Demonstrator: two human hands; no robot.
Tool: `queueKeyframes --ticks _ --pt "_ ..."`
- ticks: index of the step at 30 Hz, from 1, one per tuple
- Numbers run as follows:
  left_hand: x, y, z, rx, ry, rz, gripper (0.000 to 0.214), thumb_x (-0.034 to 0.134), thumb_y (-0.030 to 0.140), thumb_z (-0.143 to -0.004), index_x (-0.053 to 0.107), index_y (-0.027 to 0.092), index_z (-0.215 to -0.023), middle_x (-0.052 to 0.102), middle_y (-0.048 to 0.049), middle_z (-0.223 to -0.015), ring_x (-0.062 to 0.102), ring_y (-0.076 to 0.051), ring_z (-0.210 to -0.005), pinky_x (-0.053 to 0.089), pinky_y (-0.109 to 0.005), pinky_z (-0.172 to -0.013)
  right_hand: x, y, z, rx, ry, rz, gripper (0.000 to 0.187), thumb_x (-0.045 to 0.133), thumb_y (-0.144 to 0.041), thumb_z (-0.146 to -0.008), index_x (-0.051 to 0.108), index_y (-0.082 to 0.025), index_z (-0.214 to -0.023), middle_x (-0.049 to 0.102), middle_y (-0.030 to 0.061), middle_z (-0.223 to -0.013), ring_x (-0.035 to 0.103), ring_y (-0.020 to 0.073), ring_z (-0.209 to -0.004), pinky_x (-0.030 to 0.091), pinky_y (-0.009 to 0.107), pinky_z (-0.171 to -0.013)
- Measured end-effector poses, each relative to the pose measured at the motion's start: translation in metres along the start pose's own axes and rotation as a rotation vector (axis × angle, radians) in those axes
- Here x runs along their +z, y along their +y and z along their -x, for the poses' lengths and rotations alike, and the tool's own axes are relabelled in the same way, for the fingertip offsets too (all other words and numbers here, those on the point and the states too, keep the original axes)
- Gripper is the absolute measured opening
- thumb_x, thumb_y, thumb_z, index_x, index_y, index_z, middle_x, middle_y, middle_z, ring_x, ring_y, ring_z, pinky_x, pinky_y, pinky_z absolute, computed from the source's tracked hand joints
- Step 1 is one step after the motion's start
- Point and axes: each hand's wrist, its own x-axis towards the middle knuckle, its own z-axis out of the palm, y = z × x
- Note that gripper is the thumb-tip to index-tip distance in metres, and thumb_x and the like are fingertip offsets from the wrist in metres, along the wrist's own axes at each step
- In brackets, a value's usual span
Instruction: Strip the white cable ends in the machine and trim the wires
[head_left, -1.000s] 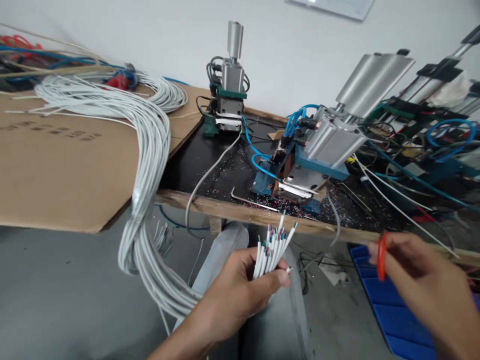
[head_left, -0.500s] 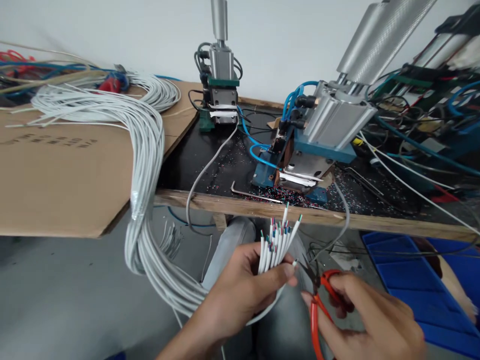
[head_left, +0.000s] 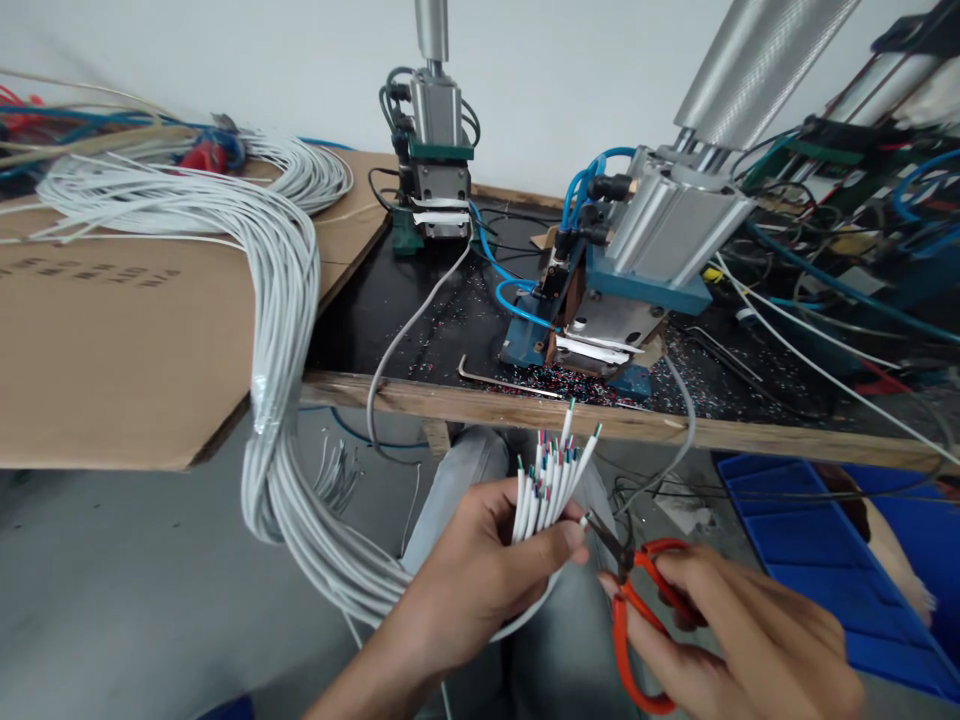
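My left hand (head_left: 480, 570) is closed round a bunch of white cable ends (head_left: 551, 480) that fan upward, their tips showing coloured cores. The cables run down and left into a long grey-white bundle (head_left: 281, 330) hanging off the table. My right hand (head_left: 739, 640) grips red-handled scissors (head_left: 637, 610). The dark blades point up-left and meet a short wire end by my left thumb.
A wooden-edged bench (head_left: 525, 410) carries two pneumatic machines: a small green-based one (head_left: 431, 150) at the back and a blue one (head_left: 622, 300) near the edge, with blue hoses. Cardboard (head_left: 112, 330) covers the left. Blue bins (head_left: 825, 560) sit at lower right.
My right hand came in from the far right with the scissors and brought the blades to the wire end at my left thumb. The view tilted down slightly.
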Motion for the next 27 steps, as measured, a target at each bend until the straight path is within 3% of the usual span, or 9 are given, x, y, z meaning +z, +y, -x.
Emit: queueKeyframes --ticks 6,16,21,27 --pt "0.002 0.002 0.0 0.004 0.032 -0.038 0.031 0.085 0.038 -0.076 0.068 0.015 -0.087 0.055 0.0058 -0.061 0.029 -0.003 -0.041 0.016 -0.02 -0.038 0.002 0.003 0.001 -0.026 -0.001 -0.005 0.015 0.065 -0.022 -0.101 0.059 -0.019 -0.088 0.067 -0.0043 -0.063 0.06 0.009 -0.045 0.05 0.026 -0.048" --pt "0.001 -0.001 0.0 0.055 0.074 -0.194 0.017 0.077 0.033 -0.081 0.071 0.018 -0.086 0.047 0.0101 -0.056 0.025 -0.005 -0.042 0.018 -0.024 -0.043 0.0 0.006 0.005 -0.043 -0.046 -0.008 0.014 0.063 -0.021 -0.102 0.058 -0.019 -0.089 0.067 -0.0033 -0.065 0.059 0.0099 -0.045 0.047 0.028 -0.047" --pt "0.0 -0.005 -0.001 0.078 0.104 -0.209 0.013 0.077 0.028 -0.082 0.072 0.017 -0.085 0.056 0.0044 -0.069 0.041 -0.01 -0.062 0.034 -0.024 -0.06 0.0 0.007 0.006 -0.067 -0.067 0.008 0.013 0.06 -0.018 -0.104 0.059 -0.018 -0.091 0.069 -0.0029 -0.068 0.063 0.0099 -0.049 0.048 0.027 -0.05" --pt "0.002 -0.007 0.001 0.115 0.125 -0.354 0.013 0.071 0.028 -0.085 0.069 0.017 -0.081 0.052 0.0034 -0.072 0.041 -0.013 -0.069 0.036 -0.026 -0.064 -0.003 0.012 0.014 -0.118 -0.114 0.069 0.015 0.066 -0.021 -0.102 0.059 -0.019 -0.089 0.065 -0.0043 -0.065 0.061 0.0105 -0.05 0.045 0.03 -0.052"
